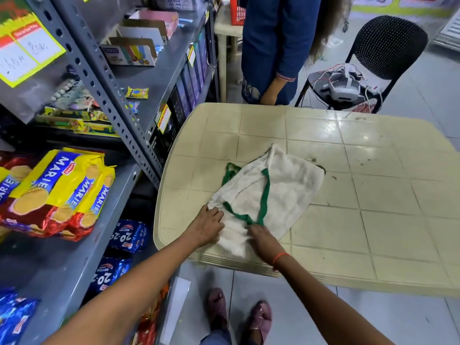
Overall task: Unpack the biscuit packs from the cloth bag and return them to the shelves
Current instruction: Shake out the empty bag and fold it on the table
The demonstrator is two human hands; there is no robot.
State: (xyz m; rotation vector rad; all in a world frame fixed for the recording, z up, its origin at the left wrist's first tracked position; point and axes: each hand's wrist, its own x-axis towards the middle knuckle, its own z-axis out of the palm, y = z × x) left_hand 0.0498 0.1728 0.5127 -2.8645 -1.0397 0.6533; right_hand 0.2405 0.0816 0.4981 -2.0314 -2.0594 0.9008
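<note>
The cloth bag (271,192) lies flat and limp on the worktop (373,195), near its front-left corner, and it looks emptied: no pack bulges inside it, so the unpacking step seems finished and what remains is likely smoothing or folding the bag away. The left hand (206,226) rests palm-down on the bag's near-left edge, fingers spread and pressing rather than gripping; the right hand (263,241) sits just beside it on the near end of the bag, its fingertips touching where the green handles (263,195) meet, though whether they pinch the strap I cannot tell. The yellow Marie biscuit packs (62,190) are stacked on the grey shelf (74,257) to the left, well apart from the hands (blue packs lie on lower shelves too). The next move probably calls for gathering the loose cloth with both hands.
</note>
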